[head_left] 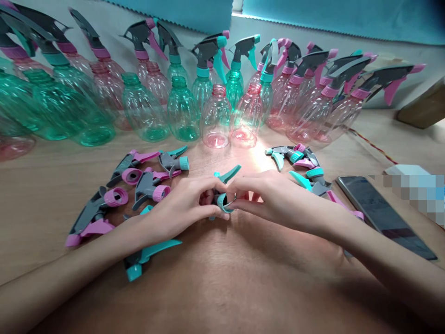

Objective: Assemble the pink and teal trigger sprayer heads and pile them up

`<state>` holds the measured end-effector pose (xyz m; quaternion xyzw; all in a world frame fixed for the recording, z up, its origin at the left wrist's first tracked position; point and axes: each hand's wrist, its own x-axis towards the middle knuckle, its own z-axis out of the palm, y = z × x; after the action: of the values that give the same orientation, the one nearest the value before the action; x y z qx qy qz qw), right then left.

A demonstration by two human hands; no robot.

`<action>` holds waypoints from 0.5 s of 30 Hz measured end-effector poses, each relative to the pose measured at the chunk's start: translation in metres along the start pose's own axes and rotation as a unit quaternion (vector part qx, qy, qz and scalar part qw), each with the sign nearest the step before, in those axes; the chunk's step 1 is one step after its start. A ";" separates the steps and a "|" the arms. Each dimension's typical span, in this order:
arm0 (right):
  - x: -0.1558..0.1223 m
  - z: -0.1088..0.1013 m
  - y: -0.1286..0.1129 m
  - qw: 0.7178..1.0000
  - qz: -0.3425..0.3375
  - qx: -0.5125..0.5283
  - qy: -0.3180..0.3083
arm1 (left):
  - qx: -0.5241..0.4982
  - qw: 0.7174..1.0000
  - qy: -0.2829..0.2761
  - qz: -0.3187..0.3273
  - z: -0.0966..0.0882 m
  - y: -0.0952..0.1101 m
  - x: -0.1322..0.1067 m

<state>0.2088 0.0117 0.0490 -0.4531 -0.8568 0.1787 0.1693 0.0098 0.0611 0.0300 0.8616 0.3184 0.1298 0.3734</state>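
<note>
My left hand (194, 198) is closed around a grey and teal trigger spray head (221, 198), its teal collar's opening turned toward my right hand. My right hand (259, 195) pinches with thumb and fingers at the edge of that collar. A thin pale edge shows between those fingertips, too small to name. Fingers cover much of the spray head, while its teal trigger (231, 173) sticks up behind them. Left of my hands lie several loose spray heads (148, 188) with pink or teal collars. Others (314, 172) lie beyond my right wrist, partly hidden by the arm.
Along the back stand rows of clear bottles, green (183, 111) and pink (216, 116), some with spray heads fitted, some with bare necks. A phone (384, 215) lies at the right, near a white box (405, 170) with a twisted cord (373, 144). Teal cloth (340, 18) hangs behind.
</note>
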 end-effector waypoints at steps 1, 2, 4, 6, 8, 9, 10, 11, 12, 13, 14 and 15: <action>0.000 -0.001 -0.001 1.000 0.000 -0.003 0.000 | -0.009 1.000 0.000 -0.007 0.000 0.000 0.000; 0.000 -0.003 -0.001 1.000 0.000 -0.003 0.001 | -0.019 1.000 -0.001 -0.015 -0.001 0.000 0.000; -0.002 -0.009 -0.004 1.000 0.004 0.007 0.007 | -0.039 0.999 0.000 -0.033 -0.001 0.000 0.001; -0.006 -0.018 -0.007 0.999 0.011 0.019 0.035 | -0.054 0.997 0.007 -0.057 -0.002 0.000 0.002; -0.009 -0.026 -0.010 0.996 0.015 0.018 0.090 | -0.067 0.995 0.013 -0.079 -0.002 0.002 0.002; -0.010 -0.029 -0.011 0.993 0.016 0.013 0.116 | -0.073 0.993 0.013 -0.087 -0.002 0.003 0.002; -0.011 -0.031 -0.012 0.991 0.016 0.008 0.136 | -0.080 0.993 0.011 -0.090 -0.001 0.004 0.002; -0.011 -0.031 -0.013 0.989 0.017 0.002 0.146 | -0.087 0.992 0.007 -0.091 -0.001 0.005 0.001; -0.011 -0.030 -0.014 0.989 0.016 -0.004 0.146 | -0.091 0.992 0.004 -0.090 0.000 0.006 0.000; -0.011 -0.029 -0.014 0.990 0.016 -0.010 0.141 | -0.094 0.992 0.000 -0.088 0.000 0.006 0.000; -0.010 -0.026 -0.014 0.991 0.015 -0.017 0.133 | -0.097 0.991 -0.003 -0.087 0.001 0.006 -0.001; -0.009 -0.024 -0.014 0.992 0.015 -0.023 0.126 | -0.100 0.991 -0.006 -0.087 0.001 0.006 -0.001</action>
<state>0.2145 0.0001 0.0752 -0.4883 -0.8258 0.1029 0.2627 0.0122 0.0563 0.0336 0.7900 0.3753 0.1225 0.4692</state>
